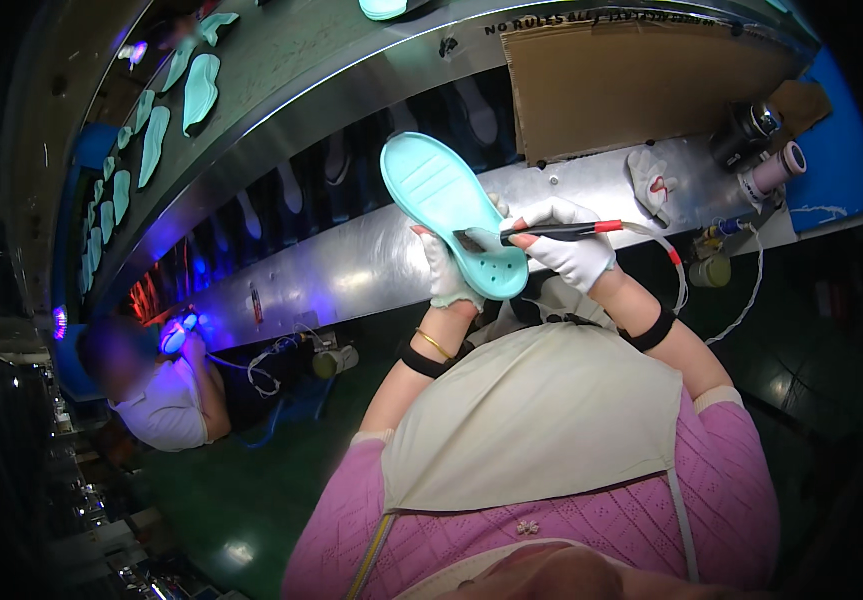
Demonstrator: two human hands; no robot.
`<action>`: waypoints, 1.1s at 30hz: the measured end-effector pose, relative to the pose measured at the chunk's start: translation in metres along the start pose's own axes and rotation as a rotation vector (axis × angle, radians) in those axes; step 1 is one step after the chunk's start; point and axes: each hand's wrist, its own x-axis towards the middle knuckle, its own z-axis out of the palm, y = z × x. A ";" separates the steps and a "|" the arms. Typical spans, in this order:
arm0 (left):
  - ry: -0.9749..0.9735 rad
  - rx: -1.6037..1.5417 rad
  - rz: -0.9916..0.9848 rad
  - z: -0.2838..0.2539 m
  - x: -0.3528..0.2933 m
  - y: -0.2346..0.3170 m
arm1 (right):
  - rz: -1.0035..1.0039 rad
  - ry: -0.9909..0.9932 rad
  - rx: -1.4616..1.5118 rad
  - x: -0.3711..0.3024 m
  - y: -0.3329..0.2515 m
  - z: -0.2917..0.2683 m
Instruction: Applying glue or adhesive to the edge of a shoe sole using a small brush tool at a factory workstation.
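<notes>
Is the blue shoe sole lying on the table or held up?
Held up: the left hand grips the mint-blue shoe sole above the metal bench, while the right hand brushes it.

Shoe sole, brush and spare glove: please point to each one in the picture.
Shoe sole (439, 196), head view, on its ribbed upper half.
Brush (552, 232), head view, on its dark handle.
Spare glove (655, 182), head view, on its palm.

shoe sole (452, 210) held up in the left hand (449, 275), brush (542, 233) in the right hand (574, 250) lying across it, conveyor (282, 80) behind carrying more soles (200, 90), cardboard sheet (642, 85) to the right, spare glove (652, 182) below it, another person (167, 395) far left, perhaps seated
</notes>
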 end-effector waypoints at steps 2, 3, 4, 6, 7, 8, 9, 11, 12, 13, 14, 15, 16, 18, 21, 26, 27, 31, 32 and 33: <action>-0.058 -0.063 -0.010 -0.001 0.008 0.002 | -0.129 -0.054 -0.086 0.000 -0.001 0.002; -0.114 -0.123 -0.016 -0.001 0.012 0.003 | -0.233 -0.106 -0.183 0.001 0.003 0.002; -0.073 -0.160 -0.022 0.001 0.014 0.005 | -0.335 -0.156 -0.134 0.002 0.006 0.006; -0.095 -0.257 -0.027 -0.002 0.017 0.010 | -0.271 -0.235 -0.066 0.000 0.001 0.006; -0.118 -0.355 -0.030 -0.003 0.018 0.012 | -0.252 -0.265 -0.067 0.001 0.000 0.005; -0.160 -0.378 -0.017 -0.004 0.019 0.012 | -0.150 -0.225 0.014 0.000 -0.006 0.006; -0.161 -0.378 -0.019 -0.002 0.019 0.012 | -0.047 -0.178 0.093 0.000 -0.011 0.006; -0.107 -0.147 0.037 0.001 0.018 0.014 | -0.071 -0.039 0.122 0.006 -0.015 0.007; -0.139 -0.085 0.029 -0.001 0.019 0.015 | -0.110 -0.010 0.086 0.009 -0.019 0.007; -0.140 -0.085 0.028 -0.002 0.019 0.013 | -0.150 0.019 0.049 0.014 -0.022 0.006; -0.006 -0.018 0.084 -0.002 0.018 0.009 | -0.213 0.022 0.124 0.019 -0.022 0.010; 0.127 0.049 0.139 -0.003 0.018 0.007 | -0.225 0.026 0.170 0.026 -0.020 0.011; 0.116 0.033 0.067 -0.005 0.016 0.008 | -0.213 0.017 0.113 0.028 -0.021 0.012; 0.052 0.090 0.046 -0.001 0.012 0.012 | -0.191 -0.022 -0.005 0.028 -0.021 0.014; -0.087 0.048 0.021 0.003 0.015 0.015 | 0.047 -0.135 0.171 0.020 -0.019 0.010; -0.202 -0.146 -0.001 0.004 0.027 0.024 | -0.106 -0.045 0.053 0.013 -0.012 0.002; -0.174 -0.103 0.017 0.005 0.028 0.026 | -0.162 -0.109 -0.004 0.011 -0.008 0.001; -0.281 -0.067 -0.067 -0.006 0.033 0.039 | 0.039 -0.221 -0.059 0.008 -0.012 -0.004; -0.343 -0.012 -0.102 -0.008 0.033 0.041 | 0.099 -0.279 -0.100 0.011 -0.015 -0.008; -0.343 -0.013 -0.103 -0.005 0.031 0.044 | 0.159 -0.337 -0.141 0.012 -0.015 -0.012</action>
